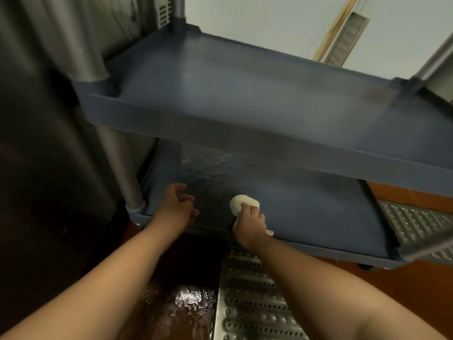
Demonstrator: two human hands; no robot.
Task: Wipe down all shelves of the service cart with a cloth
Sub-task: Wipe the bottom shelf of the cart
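My right hand (250, 223) grips a wadded white cloth (241, 203), fingers curled over it, and presses it down on the lower shelf (306, 212) of the blue service cart (245, 123), close to the near rim and a little left of the shelf's middle. A tail of the cloth pokes out below my wrist at the rim. My left hand (177, 204) hangs just beside it to the left, over the shelf's near left part, its fingers loosely curled and holding nothing; I cannot tell whether it touches the surface. A wet, glistening patch (208, 163) shows on the lower shelf further back, under the edge of the upper shelf (245, 77), which juts out above. A round metal post (122, 165) stands at the cart's near left corner. Below me a perforated metal grating (250, 298) lies on the reddish floor (416, 273), with a wet shine left of it.
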